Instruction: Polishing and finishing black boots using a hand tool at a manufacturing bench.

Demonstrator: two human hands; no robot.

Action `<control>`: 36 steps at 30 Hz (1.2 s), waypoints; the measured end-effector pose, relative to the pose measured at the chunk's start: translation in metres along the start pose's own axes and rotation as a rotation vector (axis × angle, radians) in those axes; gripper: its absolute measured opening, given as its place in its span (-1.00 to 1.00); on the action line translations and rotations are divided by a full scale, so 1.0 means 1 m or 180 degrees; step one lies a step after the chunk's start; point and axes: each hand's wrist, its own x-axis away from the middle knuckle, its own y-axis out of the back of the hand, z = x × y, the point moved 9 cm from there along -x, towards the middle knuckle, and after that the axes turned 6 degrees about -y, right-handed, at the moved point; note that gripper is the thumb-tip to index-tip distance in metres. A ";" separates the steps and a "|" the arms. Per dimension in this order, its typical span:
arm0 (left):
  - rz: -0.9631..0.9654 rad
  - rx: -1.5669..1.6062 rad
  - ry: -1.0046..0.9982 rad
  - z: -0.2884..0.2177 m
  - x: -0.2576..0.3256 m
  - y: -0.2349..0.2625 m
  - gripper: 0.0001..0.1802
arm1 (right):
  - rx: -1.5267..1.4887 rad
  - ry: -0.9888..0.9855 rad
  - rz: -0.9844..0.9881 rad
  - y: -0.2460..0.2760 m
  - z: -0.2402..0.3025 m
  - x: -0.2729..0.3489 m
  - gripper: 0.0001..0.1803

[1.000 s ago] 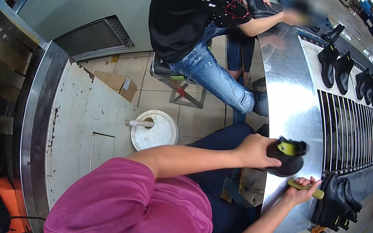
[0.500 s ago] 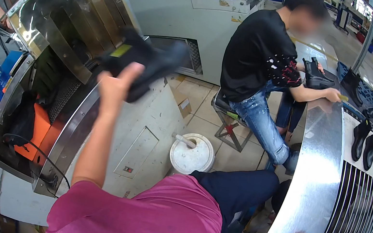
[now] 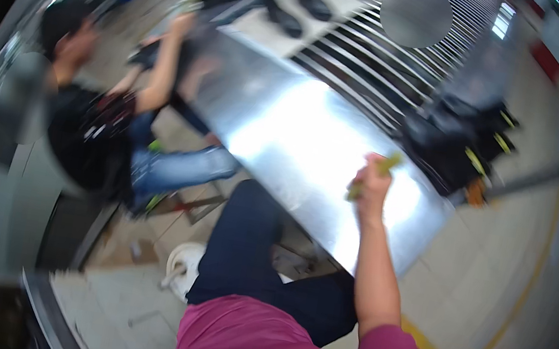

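My right hand (image 3: 372, 189) is closed round a short yellow-green stick-like tool (image 3: 390, 163), whose two ends poke out of the fist. What kind of tool it is does not show in the blur. The fist is over the right part of a shiny metal tabletop (image 3: 277, 141); whether it touches the surface I cannot tell. Just beyond it, a cluster of black boots (image 3: 438, 145) with yellow-green tabs stands by the table's far right corner. My left hand is out of view.
To the left a seated co-worker (image 3: 85, 133) in black handles a dark boot. Behind the table lies a slatted roller rack (image 3: 385, 63), with black shoes (image 3: 312, 1) on a white strip beside it. A white bucket (image 3: 186, 266) stands near my legs.
My view has swung right, from the metal cabinet to the tabletop. The left hand, raised with a black boot before, has left the picture. The right hand still grips the stick-like tool.
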 end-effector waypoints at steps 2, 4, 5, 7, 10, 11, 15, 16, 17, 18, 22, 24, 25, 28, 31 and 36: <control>0.0159 0.0873 -0.0380 -0.119 0.043 -0.021 -0.04 | 0.0061 -0.0034 -0.0096 0.006 0.013 0.002 -0.64; 0.0002 0.1892 -0.0947 -0.214 0.077 -0.008 -0.10 | 0.0250 0.0049 -0.0105 0.014 0.019 0.005 -0.65; -0.0119 0.2328 -0.1189 -0.241 0.098 0.019 -0.11 | 0.0356 0.0057 -0.0063 0.021 0.018 0.004 -0.67; 0.0355 0.3449 -0.0922 -0.316 0.137 0.085 -0.13 | 0.0353 0.0015 0.0038 0.021 0.023 0.007 -0.66; 0.0733 0.4282 -0.1753 -0.432 0.215 0.111 -0.45 | 0.0738 0.1302 -0.0744 0.041 0.064 0.017 -0.74; 0.1567 0.4309 -0.1911 -0.458 0.252 0.098 -0.33 | 0.0133 0.1970 -0.1172 0.061 0.074 0.017 -0.79; 0.3889 0.6284 -0.1663 -0.551 0.378 0.210 -0.36 | 0.0915 0.2778 -0.2919 0.174 0.157 0.070 -0.62; 0.4125 0.6508 -0.1633 -0.555 0.392 0.238 -0.36 | 0.0869 0.2724 -0.2978 0.184 0.172 0.075 -0.50; 0.4369 0.6743 -0.1581 -0.557 0.404 0.270 -0.37 | 0.1023 0.2511 -0.2665 0.191 0.181 0.065 -0.35; 0.4605 0.6844 -0.1790 -0.557 0.415 0.297 -0.36 | 0.1154 0.2151 -0.2297 0.198 0.182 0.044 -0.33; 0.5659 0.7149 -0.2142 -0.539 0.461 0.378 -0.36 | 0.1701 0.1441 -0.1431 0.211 0.190 0.013 -0.38; 0.6306 0.7226 -0.2390 -0.539 0.479 0.412 -0.35 | 0.2378 0.2190 -0.1515 0.184 0.193 0.015 -0.47; 0.6488 0.7243 -0.2602 -0.536 0.482 0.426 -0.34 | 0.2843 0.2057 -0.1719 0.160 0.193 0.036 -0.51; 0.6953 0.7395 -0.2480 -0.533 0.491 0.468 -0.26 | 0.3054 0.2715 -0.1841 0.084 0.178 0.087 -0.52; 0.8181 0.7236 -0.2102 -0.544 0.515 0.507 -0.11 | 0.3183 0.3205 -0.2010 0.049 0.153 0.114 -0.49; 0.9085 0.8664 0.0394 -0.566 0.520 0.527 0.33 | 0.3105 0.3274 -0.1022 -0.017 0.097 0.149 -0.57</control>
